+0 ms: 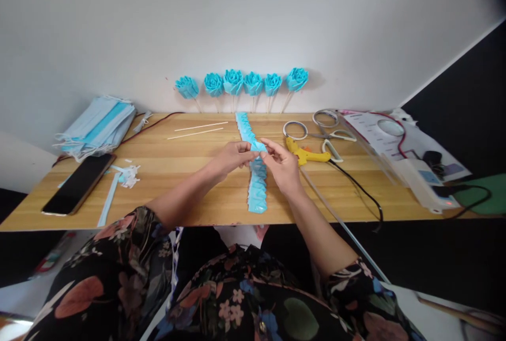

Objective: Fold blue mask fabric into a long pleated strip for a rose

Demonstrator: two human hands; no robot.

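A long strip of pleated blue material (258,188) runs front to back across the middle of the wooden table. My left hand (233,157) pinches the strip's left edge between thumb and fingers. From the other side my right hand (281,161) grips the strip's right edge, so a folded part of it sits raised between my fingertips. A yellow glue gun (306,152) lies just right of my right hand. Behind the strip, several blue flowers on thin sticks (253,84) lean against the wall.
Two thin sticks (200,126) lie left of the strip. On the left are stacked face masks (97,125), a phone (79,184) and scraps (128,176). To the right stand tape rolls (294,130), scissors (334,135), papers (419,143) and a power strip (429,183) with cables.
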